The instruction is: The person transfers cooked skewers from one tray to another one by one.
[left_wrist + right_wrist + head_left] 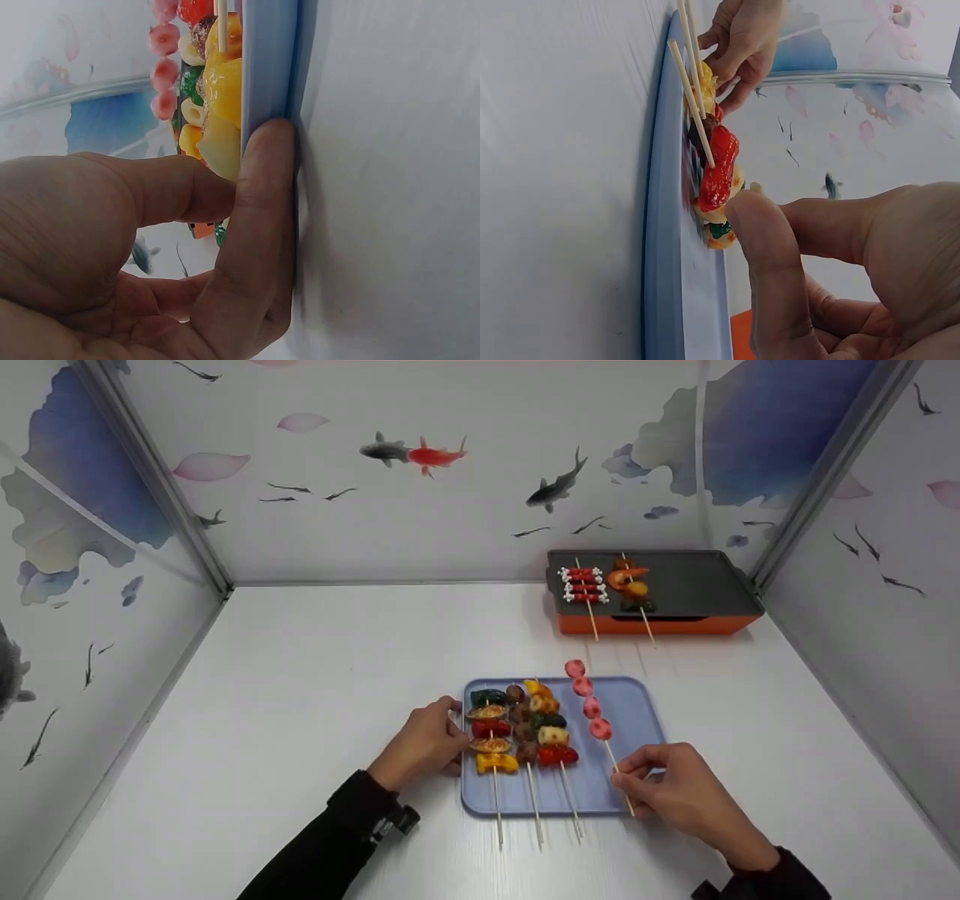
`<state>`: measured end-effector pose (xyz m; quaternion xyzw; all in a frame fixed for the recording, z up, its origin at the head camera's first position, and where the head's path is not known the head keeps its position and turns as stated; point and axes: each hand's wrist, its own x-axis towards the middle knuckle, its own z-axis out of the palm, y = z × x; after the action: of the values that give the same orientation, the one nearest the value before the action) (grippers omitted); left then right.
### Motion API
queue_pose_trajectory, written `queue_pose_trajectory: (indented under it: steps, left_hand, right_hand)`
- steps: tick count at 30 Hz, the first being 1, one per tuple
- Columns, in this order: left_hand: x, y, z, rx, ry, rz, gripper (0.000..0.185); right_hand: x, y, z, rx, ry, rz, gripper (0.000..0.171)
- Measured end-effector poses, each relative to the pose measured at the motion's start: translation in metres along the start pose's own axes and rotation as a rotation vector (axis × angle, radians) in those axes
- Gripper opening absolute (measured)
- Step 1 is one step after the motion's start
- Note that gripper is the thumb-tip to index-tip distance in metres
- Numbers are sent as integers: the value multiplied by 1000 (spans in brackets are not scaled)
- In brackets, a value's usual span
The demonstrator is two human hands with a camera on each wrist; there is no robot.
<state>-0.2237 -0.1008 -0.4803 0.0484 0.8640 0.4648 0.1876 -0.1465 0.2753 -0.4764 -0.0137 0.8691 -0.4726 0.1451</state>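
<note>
My right hand (pixel 679 787) pinches the stick of a skewer with several round pink pieces (pixel 592 707), held slanting over the right part of a blue tray (pixel 634 712). At the tray's left edge is my left hand (pixel 426 739), its thumb and fingers (pixel 259 195) gripping the rim. Three skewers lie side by side on the tray: one with peppers and shell-like pieces (pixel 491 727), one with brown meatballs (pixel 527 752), one with mixed vegetables (pixel 553 735). Their bare sticks jut past the tray's front edge. In the right wrist view, the pinched stick is mostly hidden by fingers.
A black-topped orange grill (pixel 697 585) stands at the back right. On it lie a red-and-white skewer (pixel 585 585) and a shrimp-and-vegetable skewer (pixel 636 589), sticks pointing forward. White panels with painted fish (pixel 555 487) enclose the white table (pixel 300 660) at the back and sides.
</note>
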Motion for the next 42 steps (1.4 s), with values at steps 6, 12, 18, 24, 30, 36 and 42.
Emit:
queue_pose_trajectory:
  steps: [6, 12, 18, 24, 30, 36, 42]
  left_hand:
    - [1, 0, 1, 15, 5, -10, 58]
    - [1, 0, 1, 11, 8, -4, 58]
    - [0, 0, 0, 15, 10, -1, 58]
    - [1, 1, 0, 14, 7, -11, 60]
    - [2, 1, 1, 17, 5, -15, 59]
    - [3, -1, 1, 5, 4, -19, 59]
    - [2, -1, 1, 9, 6, -14, 58]
  right_hand:
    - [-1, 1, 3, 0, -40, 32, 19]
    - [0, 3, 6, -19, -75, 17, 20]
    - [0, 5, 8, -24, -102, 4, 20]
    - [-1, 5, 9, -6, -123, 4, 22]
    - [-2, 4, 11, 13, -114, 12, 23]
    - [-2, 3, 12, 42, -128, 45, 24]
    - [-3, 4, 13, 44, -137, 39, 25]
